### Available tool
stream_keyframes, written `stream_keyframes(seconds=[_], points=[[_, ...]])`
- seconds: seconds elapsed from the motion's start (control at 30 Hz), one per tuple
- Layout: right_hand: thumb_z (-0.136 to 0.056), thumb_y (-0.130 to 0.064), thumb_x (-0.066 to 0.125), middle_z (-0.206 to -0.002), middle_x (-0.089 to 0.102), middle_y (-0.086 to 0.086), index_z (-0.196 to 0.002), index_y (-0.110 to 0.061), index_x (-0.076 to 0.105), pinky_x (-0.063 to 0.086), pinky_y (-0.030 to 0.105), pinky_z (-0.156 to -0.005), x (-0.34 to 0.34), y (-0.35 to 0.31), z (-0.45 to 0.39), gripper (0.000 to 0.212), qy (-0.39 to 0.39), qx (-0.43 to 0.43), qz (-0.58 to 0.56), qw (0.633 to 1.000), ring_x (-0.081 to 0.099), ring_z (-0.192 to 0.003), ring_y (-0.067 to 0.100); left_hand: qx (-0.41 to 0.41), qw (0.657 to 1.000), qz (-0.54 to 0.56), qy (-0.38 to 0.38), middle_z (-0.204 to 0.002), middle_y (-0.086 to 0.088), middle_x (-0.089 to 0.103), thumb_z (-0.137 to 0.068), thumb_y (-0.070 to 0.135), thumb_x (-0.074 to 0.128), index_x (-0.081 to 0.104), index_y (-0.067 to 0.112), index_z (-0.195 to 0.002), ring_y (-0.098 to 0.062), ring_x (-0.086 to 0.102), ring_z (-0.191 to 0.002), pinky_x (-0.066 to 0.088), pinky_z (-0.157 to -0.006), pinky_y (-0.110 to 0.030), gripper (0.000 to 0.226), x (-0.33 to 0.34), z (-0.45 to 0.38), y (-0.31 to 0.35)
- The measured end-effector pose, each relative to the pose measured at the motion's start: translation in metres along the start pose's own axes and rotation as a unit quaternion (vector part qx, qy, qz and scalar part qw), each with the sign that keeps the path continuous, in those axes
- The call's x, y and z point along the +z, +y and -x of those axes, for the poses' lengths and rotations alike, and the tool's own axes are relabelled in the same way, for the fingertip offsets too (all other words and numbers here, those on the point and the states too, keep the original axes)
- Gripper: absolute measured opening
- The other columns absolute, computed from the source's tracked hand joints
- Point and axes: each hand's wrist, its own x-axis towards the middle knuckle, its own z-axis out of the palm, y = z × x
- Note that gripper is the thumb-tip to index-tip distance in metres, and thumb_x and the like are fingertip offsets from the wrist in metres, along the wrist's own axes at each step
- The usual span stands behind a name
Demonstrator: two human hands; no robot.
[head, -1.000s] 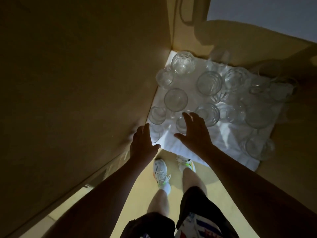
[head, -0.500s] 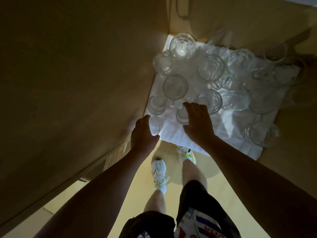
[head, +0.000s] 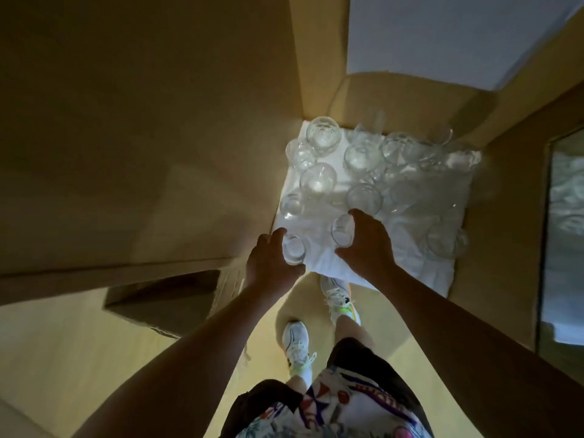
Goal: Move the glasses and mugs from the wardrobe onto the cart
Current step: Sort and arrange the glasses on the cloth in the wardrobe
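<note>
a person stands at a wardrobe shelf, both arms stretched forward over its near edge. a cloth lies on the shelf, and many glasses and mugs stand on the cloth, crowded toward the back and the left side wall. the left hand wraps a small glass at the cloth's near left corner, close to the wall. just to its right, the right hand wraps a second glass. one more mug stands apart on the near right of the cloth. below the shelf edge, the person's two shoes rest on the floor.
</note>
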Motion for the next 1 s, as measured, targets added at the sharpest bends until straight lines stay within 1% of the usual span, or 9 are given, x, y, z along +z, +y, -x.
stream_keyframes(seconds=[0.07, 0.17, 0.3, 0.37, 0.53, 0.6, 0.7, 0.9, 1.0], points=[[-0.068, -0.022, 0.088, -0.128, 0.062, 0.01, -0.138, -0.009, 0.05, 0.041, 0.028, -0.095, -0.016, -0.009, 0.011, 0.081, 0.01, 0.008, -0.01, 1.0, 0.057, -0.121, 0.029, 0.026, 0.999, 0.014, 0.037, -0.111, -0.001, 0.061, -0.059, 0.04, 0.082, 0.054, 0.031, -0.129, -0.025, 0.063, -0.098, 0.044, -0.076, -0.027, 0.076, -0.017, 0.01, 0.012], [-0.067, -0.024, 0.088, -0.126, 0.062, 0.009, -0.138, -0.009, 0.05, 0.036, 0.023, -0.091, -0.046, -0.021, 0.026, 0.083, 0.042, 0.004, -0.031, 0.999, 0.057, -0.119, 0.029, 0.067, 0.995, 0.053, 0.054, -0.11, 0.002, 0.063, -0.057, 0.042, 0.081, 0.056, 0.035, -0.128, -0.022, 0.062, -0.1, 0.051, -0.085, -0.03, 0.075, -0.047, 0.023, 0.032], [-0.065, -0.028, 0.089, -0.131, 0.061, 0.007, -0.14, -0.016, 0.049, 0.033, 0.024, -0.091, -0.094, -0.041, 0.041, 0.086, 0.095, 0.013, -0.062, 0.993, 0.056, -0.122, 0.028, 0.107, 0.982, 0.132, 0.077, -0.109, 0.002, 0.064, -0.057, 0.045, 0.08, 0.057, 0.037, -0.122, -0.022, 0.061, -0.103, 0.049, -0.088, -0.032, 0.069, -0.085, 0.038, 0.062], [-0.064, -0.03, 0.091, -0.131, 0.061, 0.004, -0.139, -0.018, 0.05, 0.036, 0.026, -0.092, -0.122, -0.054, 0.047, 0.086, 0.124, 0.006, -0.064, 0.99, 0.057, -0.122, 0.026, 0.127, 0.976, 0.139, 0.112, -0.111, -0.002, 0.064, -0.058, 0.043, 0.086, 0.058, 0.035, -0.127, -0.025, 0.062, -0.102, 0.046, -0.083, -0.028, 0.074, -0.106, 0.045, 0.082], [-0.059, -0.028, 0.095, -0.123, 0.065, 0.005, -0.134, -0.015, 0.053, 0.041, 0.026, -0.087, -0.191, -0.091, 0.061, 0.087, 0.208, -0.024, -0.097, 0.973, 0.061, -0.114, 0.027, 0.186, 0.951, 0.183, 0.167, -0.123, 0.0, 0.064, -0.066, 0.042, 0.089, 0.056, 0.028, -0.134, -0.023, 0.058, -0.114, 0.041, -0.086, -0.026, 0.077, -0.161, 0.056, 0.125], [-0.059, -0.025, 0.096, -0.127, 0.065, 0.009, -0.139, -0.014, 0.05, 0.046, 0.03, -0.093, -0.216, -0.107, 0.067, 0.093, 0.234, -0.028, -0.13, 0.963, 0.061, -0.117, 0.029, 0.189, 0.937, 0.223, 0.193, -0.124, 0.001, 0.063, -0.064, 0.045, 0.089, 0.056, 0.027, -0.135, -0.022, 0.058, -0.115, 0.04, -0.086, -0.025, 0.08, -0.183, 0.062, 0.142], [-0.06, -0.025, 0.094, -0.132, 0.062, 0.009, -0.145, -0.013, 0.045, 0.05, 0.039, -0.099, -0.25, -0.13, 0.078, 0.099, 0.267, -0.037, -0.183, 0.945, 0.06, -0.119, 0.028, 0.201, 0.913, 0.273, 0.227, -0.12, 0.003, 0.065, -0.061, 0.046, 0.089, 0.056, 0.03, -0.134, -0.019, 0.062, -0.109, 0.049, -0.092, -0.033, 0.082, -0.219, 0.072, 0.167], [-0.06, -0.036, 0.092, -0.103, 0.063, -0.012, -0.128, -0.018, 0.06, 0.048, 0.029, -0.08, -0.306, -0.168, 0.105, 0.078, 0.348, -0.062, -0.251, 0.901, 0.063, -0.104, 0.018, 0.239, 0.863, 0.361, 0.259, -0.113, 0.006, 0.066, -0.062, 0.048, 0.091, 0.062, 0.027, -0.128, -0.016, 0.063, -0.105, 0.049, -0.088, -0.031, 0.075, -0.282, 0.092, 0.209], [-0.061, -0.036, 0.092, -0.12, 0.067, -0.002, -0.134, -0.016, 0.059, 0.049, 0.024, -0.081, -0.33, -0.184, 0.123, 0.083, 0.362, -0.088, -0.304, 0.877, 0.063, -0.109, 0.014, 0.269, 0.842, 0.39, 0.258, -0.113, 0.002, 0.066, -0.062, 0.048, 0.092, 0.067, 0.023, -0.126, -0.017, 0.063, -0.106, 0.052, -0.097, -0.038, 0.072, -0.307, 0.111, 0.225]])
